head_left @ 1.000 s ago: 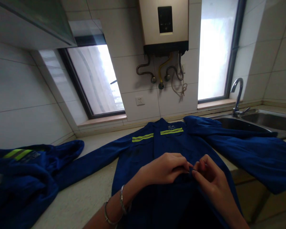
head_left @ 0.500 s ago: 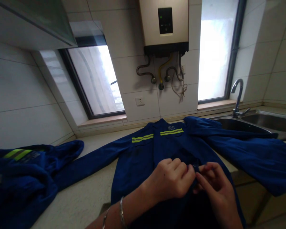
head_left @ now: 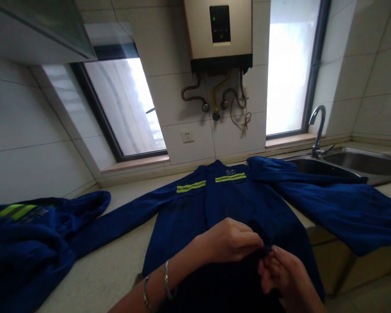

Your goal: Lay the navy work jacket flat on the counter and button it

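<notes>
A dark blue work jacket (head_left: pixel 179 221) lies spread over the counter, its collar toward the wall and yellow-green reflective strips across the chest. My left hand (head_left: pixel 230 241), with two bracelets on its wrist, is closed in a pinch on the jacket's cloth near the lower front. Close beside it on the right, my right hand (head_left: pixel 280 269) pinches the same small bit of raised cloth. What exactly lies between the fingertips is dark and partly hidden. The cloth below both hands falls into shadow.
A crumpled blue garment (head_left: pixel 29 243) with a reflective strip lies on the counter (head_left: pixel 107 261) at left. More blue cloth (head_left: pixel 342 213) hangs over the front edge at right, near the sink (head_left: pixel 355 163) and faucet (head_left: pixel 318 130). A water heater (head_left: pixel 220 30) hangs above.
Both hands have turned slightly, and the right hand has moved lower, its fingers more curled. They still pinch the jacket's cloth. The whole view has shifted a little.
</notes>
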Motion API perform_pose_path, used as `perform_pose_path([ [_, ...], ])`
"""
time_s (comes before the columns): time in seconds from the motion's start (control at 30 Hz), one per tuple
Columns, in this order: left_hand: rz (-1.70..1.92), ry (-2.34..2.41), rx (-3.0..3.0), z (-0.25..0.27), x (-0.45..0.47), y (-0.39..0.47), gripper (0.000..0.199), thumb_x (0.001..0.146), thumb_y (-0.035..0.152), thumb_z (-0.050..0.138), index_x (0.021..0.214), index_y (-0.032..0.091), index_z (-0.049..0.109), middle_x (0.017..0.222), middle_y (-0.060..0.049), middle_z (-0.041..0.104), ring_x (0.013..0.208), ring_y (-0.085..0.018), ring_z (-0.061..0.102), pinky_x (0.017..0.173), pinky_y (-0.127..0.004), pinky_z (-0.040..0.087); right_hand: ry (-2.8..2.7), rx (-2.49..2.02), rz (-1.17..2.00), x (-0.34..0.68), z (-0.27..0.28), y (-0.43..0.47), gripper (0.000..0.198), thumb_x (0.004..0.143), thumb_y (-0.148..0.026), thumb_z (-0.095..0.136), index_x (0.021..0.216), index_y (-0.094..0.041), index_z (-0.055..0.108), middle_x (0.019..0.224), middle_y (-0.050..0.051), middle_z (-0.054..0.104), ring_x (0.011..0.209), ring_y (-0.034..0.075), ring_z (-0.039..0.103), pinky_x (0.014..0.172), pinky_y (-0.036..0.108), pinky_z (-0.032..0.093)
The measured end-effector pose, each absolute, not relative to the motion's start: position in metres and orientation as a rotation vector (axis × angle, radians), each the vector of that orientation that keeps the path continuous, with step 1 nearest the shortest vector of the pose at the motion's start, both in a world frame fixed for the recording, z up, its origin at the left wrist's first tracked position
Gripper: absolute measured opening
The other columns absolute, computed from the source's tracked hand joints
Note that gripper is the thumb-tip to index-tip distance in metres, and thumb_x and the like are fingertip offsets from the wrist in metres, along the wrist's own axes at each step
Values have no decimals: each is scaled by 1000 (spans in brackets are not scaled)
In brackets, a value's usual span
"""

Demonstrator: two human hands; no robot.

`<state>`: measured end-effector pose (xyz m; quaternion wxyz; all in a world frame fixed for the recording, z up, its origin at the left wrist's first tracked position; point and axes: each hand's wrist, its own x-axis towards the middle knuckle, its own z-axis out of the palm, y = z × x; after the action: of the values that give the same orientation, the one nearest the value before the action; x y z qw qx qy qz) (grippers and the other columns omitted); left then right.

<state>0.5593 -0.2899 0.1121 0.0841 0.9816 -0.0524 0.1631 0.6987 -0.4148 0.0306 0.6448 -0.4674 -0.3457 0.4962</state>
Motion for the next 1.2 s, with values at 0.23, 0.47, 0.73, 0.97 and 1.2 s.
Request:
perform_pose_path([
  [0.23,211,-90,2562,128,566,-287,13,83,13,54,90,14,65,86,-4,68,78,-10,62,73,-16,46,-1402,-1298,429,738,39,-418,39,67,-31,73,106,-26,65,118,5,60,108,25,56,92,35,48],
  [0.47,373,177,2582,138,579,-282,15,83,18,57,89,14,69,82,-3,66,75,-10,60,72,-19,45,-1211,-1263,513,728,37,-395,30,75,-32,67,104,-24,68,102,3,69,92,22,65,84,31,54],
  [0.73,635,234,2382,106,586,-292,24,84,14,51,101,15,69,86,-5,65,77,-12,60,73,-22,46,-1247,-1226,577,734,48,-395,24,72,-32,70,93,-22,73,96,4,71,88,24,67,81,34,56],
  [0.97,1011,613,2425,97,586,-310,25,81,19,57,105,17,60,89,-3,62,78,-13,57,69,-24,48,-1307,-1277,414,730,47,-398,23,75,-32,67,97,-26,71,96,2,71,84,23,68,80,32,56],
  [1.2,1386,981,2576,-31,574,-355,14,80,22,50,67,18,53,55,-3,54,52,-15,54,52,-29,44,-1226,-1314,259,745,49,-392,15,80,-33,62,91,-23,65,96,1,70,88,20,66,84,30,53],
])
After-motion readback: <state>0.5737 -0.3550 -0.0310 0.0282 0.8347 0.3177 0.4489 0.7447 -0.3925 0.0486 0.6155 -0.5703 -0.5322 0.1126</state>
